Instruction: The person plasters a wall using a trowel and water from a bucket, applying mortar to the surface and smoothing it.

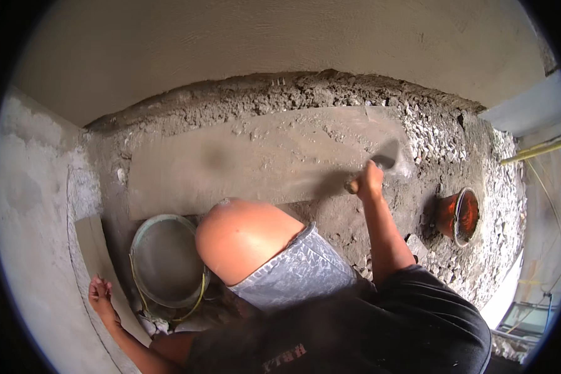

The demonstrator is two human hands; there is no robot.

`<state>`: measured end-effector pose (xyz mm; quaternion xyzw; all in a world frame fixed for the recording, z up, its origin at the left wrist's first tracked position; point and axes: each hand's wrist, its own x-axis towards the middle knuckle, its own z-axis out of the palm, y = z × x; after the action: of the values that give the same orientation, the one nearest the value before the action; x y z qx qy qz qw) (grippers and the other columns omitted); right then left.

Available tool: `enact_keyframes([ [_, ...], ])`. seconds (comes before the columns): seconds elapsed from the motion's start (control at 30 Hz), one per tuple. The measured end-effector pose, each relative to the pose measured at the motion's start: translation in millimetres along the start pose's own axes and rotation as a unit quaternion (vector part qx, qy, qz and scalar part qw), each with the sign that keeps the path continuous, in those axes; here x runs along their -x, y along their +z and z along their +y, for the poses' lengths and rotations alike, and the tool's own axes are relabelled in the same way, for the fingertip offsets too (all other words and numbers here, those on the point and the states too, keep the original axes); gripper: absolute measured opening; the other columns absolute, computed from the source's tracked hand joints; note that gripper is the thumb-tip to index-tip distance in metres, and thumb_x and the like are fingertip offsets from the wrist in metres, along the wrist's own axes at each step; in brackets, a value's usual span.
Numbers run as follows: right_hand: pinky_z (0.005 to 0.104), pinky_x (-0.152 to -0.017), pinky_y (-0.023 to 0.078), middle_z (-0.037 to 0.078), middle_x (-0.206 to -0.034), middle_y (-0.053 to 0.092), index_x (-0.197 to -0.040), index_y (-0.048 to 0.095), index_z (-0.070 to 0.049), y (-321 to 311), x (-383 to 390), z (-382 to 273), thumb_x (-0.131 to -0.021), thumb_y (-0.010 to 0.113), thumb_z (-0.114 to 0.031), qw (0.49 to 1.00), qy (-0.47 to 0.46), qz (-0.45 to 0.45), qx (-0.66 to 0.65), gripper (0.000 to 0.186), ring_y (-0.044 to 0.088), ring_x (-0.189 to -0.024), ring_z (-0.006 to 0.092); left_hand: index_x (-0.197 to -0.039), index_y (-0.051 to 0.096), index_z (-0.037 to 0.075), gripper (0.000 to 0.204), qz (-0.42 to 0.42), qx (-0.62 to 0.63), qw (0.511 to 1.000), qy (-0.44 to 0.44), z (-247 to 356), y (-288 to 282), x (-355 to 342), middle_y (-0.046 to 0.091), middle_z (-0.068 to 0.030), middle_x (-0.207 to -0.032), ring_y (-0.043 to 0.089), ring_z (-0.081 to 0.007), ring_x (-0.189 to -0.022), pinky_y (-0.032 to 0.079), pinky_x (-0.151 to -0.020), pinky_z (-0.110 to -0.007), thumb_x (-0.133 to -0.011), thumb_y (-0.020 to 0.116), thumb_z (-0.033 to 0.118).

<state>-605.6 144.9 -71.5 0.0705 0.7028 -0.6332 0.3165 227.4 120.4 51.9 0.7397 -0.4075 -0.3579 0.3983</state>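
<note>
Right hand (371, 179) grips the trowel (387, 154) by its handle, blade at the right end of the flat strip (243, 165); left hand (101, 297) curls loosely near the left wall (34, 199), whether pinching anything I cannot tell; an overrunning stroke could drag in rubble (439, 134); a shifting knee (237, 230) could tip the bucket (167, 218).
</note>
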Motion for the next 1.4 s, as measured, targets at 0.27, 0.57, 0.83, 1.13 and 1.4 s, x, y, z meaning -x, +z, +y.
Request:
enact_keyframes([
  [0.27, 0.0458, -0.058, 0.047, 0.019, -0.078, 0.062, -0.068, 0.058, -0.009, 179, -10, 74, -0.068, 0.072, -0.011, 0.459, -0.728, -0.405, 0.307, 0.014, 0.061, -0.067, 0.0363, -0.128, 0.062, 0.000, 0.043, -0.106, 0.004, 0.992, 0.063, 11, 71, -24, 0.065, -0.0016, -0.096, 0.062, -0.0121, -0.085, 0.049, -0.076, -0.025, -0.099, 0.068, 0.032],
  [0.57, 0.0343, -0.056, 0.049, 0.009, -0.082, 0.059, -0.113, 0.059, -0.001, 23, 63, -17, -0.098, 0.059, -0.033, 0.921, -0.046, -0.205, 0.328, 0.035, 0.056, -0.065, 0.0195, -0.133, 0.062, 0.003, 0.045, -0.008, -0.034, 0.999, 0.003, -10, -11, 1, 0.065, 0.0004, -0.096, 0.060, -0.0088, -0.084, 0.047, -0.077, -0.025, -0.101, 0.066, 0.034],
  [0.83, 0.0365, -0.040, 0.044, 0.003, -0.063, 0.052, -0.084, 0.051, -0.009, -174, 75, -47, -0.097, 0.057, -0.030, 0.920, 0.052, -0.083, 0.380, 0.025, 0.050, -0.046, 0.0150, -0.133, 0.061, 0.001, 0.047, -0.038, -0.019, 0.999, 0.007, -6, 16, -20, 0.064, -0.0003, -0.098, 0.061, -0.0090, -0.088, 0.047, -0.081, -0.025, -0.101, 0.066, 0.035],
  [1.13, 0.0373, -0.068, 0.054, 0.014, -0.091, 0.067, -0.113, 0.062, 0.001, -14, 118, 73, -0.088, 0.057, -0.013, 0.710, -0.190, -0.486, 0.474, 0.029, 0.065, -0.078, 0.0237, -0.134, 0.059, -0.002, 0.045, -0.103, -0.019, 0.992, 0.076, 15, 62, -12, 0.066, -0.0016, -0.099, 0.061, -0.0092, -0.089, 0.047, -0.079, -0.025, -0.102, 0.066, 0.029],
  [1.4, 0.0338, -0.035, 0.038, 0.001, -0.058, 0.049, -0.087, 0.056, -0.011, -105, 89, -8, -0.098, 0.052, -0.019, 0.927, 0.022, -0.276, 0.252, 0.014, 0.046, -0.041, 0.0144, -0.134, 0.060, 0.001, 0.049, 0.009, -0.033, 0.999, -0.018, 9, -10, 28, 0.066, -0.0017, -0.099, 0.061, -0.0091, -0.087, 0.046, -0.078, -0.024, -0.100, 0.067, 0.036],
])
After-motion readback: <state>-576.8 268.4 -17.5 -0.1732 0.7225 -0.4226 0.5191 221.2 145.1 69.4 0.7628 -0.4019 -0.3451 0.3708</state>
